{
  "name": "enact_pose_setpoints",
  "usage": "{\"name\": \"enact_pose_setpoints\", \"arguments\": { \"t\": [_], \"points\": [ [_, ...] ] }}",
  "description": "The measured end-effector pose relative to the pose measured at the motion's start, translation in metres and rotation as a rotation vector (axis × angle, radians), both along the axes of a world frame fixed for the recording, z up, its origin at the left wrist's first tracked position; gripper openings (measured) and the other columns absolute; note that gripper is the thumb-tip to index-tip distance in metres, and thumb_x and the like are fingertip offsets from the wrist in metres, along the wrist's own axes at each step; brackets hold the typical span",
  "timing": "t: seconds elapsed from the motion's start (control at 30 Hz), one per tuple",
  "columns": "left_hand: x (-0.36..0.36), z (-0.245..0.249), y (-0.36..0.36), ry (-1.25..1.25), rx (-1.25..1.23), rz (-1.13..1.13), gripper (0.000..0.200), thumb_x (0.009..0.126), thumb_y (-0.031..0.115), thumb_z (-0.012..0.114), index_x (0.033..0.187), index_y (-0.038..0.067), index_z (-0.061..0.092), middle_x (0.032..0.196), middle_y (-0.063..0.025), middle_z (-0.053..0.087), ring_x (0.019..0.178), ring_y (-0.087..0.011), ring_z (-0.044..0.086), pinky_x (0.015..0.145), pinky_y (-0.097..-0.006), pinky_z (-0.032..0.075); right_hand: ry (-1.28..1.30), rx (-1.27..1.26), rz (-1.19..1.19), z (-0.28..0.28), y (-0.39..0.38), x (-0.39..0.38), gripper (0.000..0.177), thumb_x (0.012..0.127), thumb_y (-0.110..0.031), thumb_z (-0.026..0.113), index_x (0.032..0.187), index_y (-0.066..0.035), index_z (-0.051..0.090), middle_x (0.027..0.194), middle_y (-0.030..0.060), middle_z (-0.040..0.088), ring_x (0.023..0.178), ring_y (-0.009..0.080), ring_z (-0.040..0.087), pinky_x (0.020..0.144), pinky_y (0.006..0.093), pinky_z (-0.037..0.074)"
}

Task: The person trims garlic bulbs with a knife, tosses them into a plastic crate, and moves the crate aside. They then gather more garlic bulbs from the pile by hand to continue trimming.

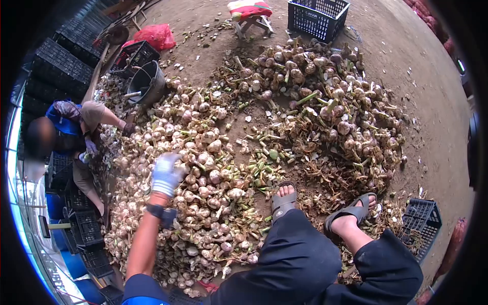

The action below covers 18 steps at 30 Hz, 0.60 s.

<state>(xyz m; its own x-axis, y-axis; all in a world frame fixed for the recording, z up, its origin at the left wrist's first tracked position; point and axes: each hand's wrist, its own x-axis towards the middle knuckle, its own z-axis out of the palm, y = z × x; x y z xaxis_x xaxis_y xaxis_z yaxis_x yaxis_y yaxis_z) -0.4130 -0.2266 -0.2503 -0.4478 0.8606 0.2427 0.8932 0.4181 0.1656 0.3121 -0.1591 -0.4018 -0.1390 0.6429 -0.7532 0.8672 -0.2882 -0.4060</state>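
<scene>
My left hand [166, 174], in a white and blue striped glove, is over the heap of trimmed garlic bulbs [203, 190] on the left. Its fingers are smeared by motion, so I cannot make out whether they hold anything or touch the bulbs. A dark watch [161, 215] sits on that wrist. Nowhere in the picture does my right hand show. In front of my feet lie cut stems [262, 170]. Farther ahead and to the right is a pile of garlic with stems still attached [335, 101].
A co-worker [76, 119] sits at the left edge beside the garlic. Around the heap stand a black bucket [147, 81], a black crate [317, 20], a stool [250, 16] and another crate [421, 226] at right. Crates [61, 63] are stacked at left; dry skins litter the dirt floor.
</scene>
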Motion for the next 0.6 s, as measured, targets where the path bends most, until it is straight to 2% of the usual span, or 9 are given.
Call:
{"name": "enact_pose_setpoints", "arguments": {
  "t": [0.03,0.07,0.2,0.23,0.33,0.37,0.47,0.5,0.6],
  "points": [
    [0.028,-0.014,0.024,0.042,-0.172,-0.096,0.039,0.073,0.024,0.079,0.109,0.014,0.070,0.114,-0.0160,0.068,0.105,-0.0359,0.064,0.095,-0.0448,0.051,-0.007,-0.003,0.005,0.000,0.002,0.000,0.021,0.076,-0.015,0.069,0.088,0.002,0.069,0.078,0.0118,0.070,0.071,0.0201,0.067,0.071,0.0346,0.053],
    [0.059,-0.021,0.042,-0.095,-0.324,-0.127,0.056,0.074,0.032,0.082,0.123,0.013,0.064,0.127,-0.0175,0.062,0.120,-0.0338,0.057,0.103,-0.0425,0.047,-0.011,-0.006,0.007,0.000,0.004,0.000,0.021,0.077,-0.015,0.069,0.088,0.002,0.069,0.079,0.0119,0.070,0.071,0.0203,0.067,0.071,0.0348,0.053],
    [0.128,-0.077,0.076,-0.112,-0.699,-0.261,0.080,0.070,0.046,0.084,0.140,0.026,0.051,0.147,-0.0179,0.045,0.130,-0.0447,0.046,0.104,-0.0587,0.038,-0.021,-0.005,-0.004,0.002,0.006,0.001,0.022,0.077,-0.016,0.070,0.090,0.002,0.069,0.080,0.0123,0.071,0.073,0.0215,0.067,0.072,0.0358,0.053],
    [0.134,-0.092,0.075,-0.077,-0.718,-0.217,0.076,0.069,0.042,0.084,0.138,0.031,0.053,0.146,-0.0162,0.045,0.130,-0.0461,0.044,0.102,-0.0656,0.034,-0.021,-0.008,-0.009,0.002,0.005,0.002,0.023,0.077,-0.017,0.070,0.091,0.002,0.069,0.081,0.0124,0.071,0.074,0.0218,0.067,0.072,0.0360,0.053],
    [0.127,-0.141,0.067,0.118,-0.787,-0.202,0.074,0.067,0.034,0.083,0.136,0.033,0.055,0.139,-0.0162,0.049,0.126,-0.0436,0.047,0.101,-0.0678,0.033,-0.029,-0.019,-0.017,0.003,0.001,-0.002,0.024,0.078,-0.017,0.070,0.092,0.002,0.069,0.082,0.0127,0.071,0.075,0.0227,0.068,0.073,0.0367,0.053],
    [0.127,-0.144,0.066,0.143,-0.709,-0.212,0.066,0.066,0.027,0.080,0.129,0.030,0.060,0.124,-0.0144,0.055,0.117,-0.0395,0.052,0.097,-0.0604,0.039,-0.027,-0.022,-0.018,-0.001,0.000,-0.001,0.024,0.078,-0.018,0.070,0.093,0.002,0.069,0.083,0.0128,0.071,0.075,0.0230,0.068,0.073,0.0370,0.053],
    [0.112,-0.169,0.065,0.081,-0.741,-0.280,0.053,0.070,0.023,0.076,0.121,0.027,0.063,0.112,-0.0124,0.058,0.109,-0.0371,0.054,0.090,-0.0523,0.043,-0.014,-0.020,-0.006,-0.004,-0.002,0.001,0.026,0.078,-0.018,0.071,0.094,0.001,0.069,0.084,0.0131,0.072,0.077,0.0238,0.068,0.074,0.0377,0.053],
    [0.113,-0.149,0.069,0.087,-0.736,-0.316,0.042,0.074,0.020,0.071,0.115,0.025,0.064,0.105,-0.0097,0.058,0.105,-0.0330,0.056,0.080,-0.0473,0.047,-0.008,-0.018,-0.004,-0.005,-0.002,-0.001,0.026,0.078,-0.019,0.071,0.095,0.001,0.069,0.085,0.0132,0.072,0.077,0.0241,0.068,0.074,0.0380,0.053],
    [0.104,-0.148,0.063,0.003,-0.712,-0.366,0.036,0.080,0.020,0.066,0.115,0.026,0.064,0.106,-0.0091,0.059,0.104,-0.0304,0.058,0.075,-0.0476,0.049,0.003,-0.010,0.008,-0.008,0.001,-0.003,0.027,0.078,-0.019,0.072,0.096,0.001,0.069,0.086,0.0135,0.072,0.079,0.0250,0.068,0.075,0.0387,0.053]
  ]
}}
